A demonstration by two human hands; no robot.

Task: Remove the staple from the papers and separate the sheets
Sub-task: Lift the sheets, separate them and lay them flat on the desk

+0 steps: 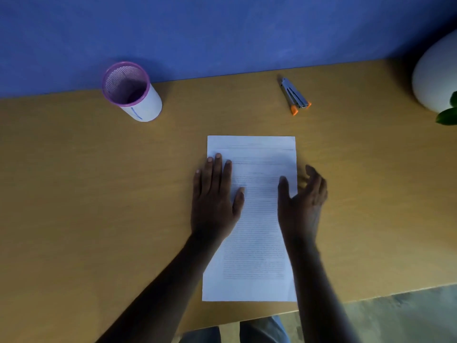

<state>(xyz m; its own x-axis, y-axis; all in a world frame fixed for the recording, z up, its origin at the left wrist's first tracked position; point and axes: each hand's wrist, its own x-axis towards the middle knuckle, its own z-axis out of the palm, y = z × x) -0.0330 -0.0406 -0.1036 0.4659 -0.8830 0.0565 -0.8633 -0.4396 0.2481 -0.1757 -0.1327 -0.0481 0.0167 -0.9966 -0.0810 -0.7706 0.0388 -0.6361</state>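
The printed white papers (254,233) lie flat on the wooden desk (99,194), long side running away from me. My left hand (214,194) rests palm down on the stack's left edge, fingers stretched out. My right hand (303,196) hovers at the right edge, fingers apart and slightly curled, thumb over the paper, holding nothing. A grey stapler with orange tips (295,96) lies beyond the papers, to the right. No staple is visible in the sheets at this distance.
A purple mesh pen cup (131,91) with a white wrap stands at the back left by the blue wall. A white round vase (435,75) and green leaves (447,115) sit at the far right. The desk's near edge runs just below the papers.
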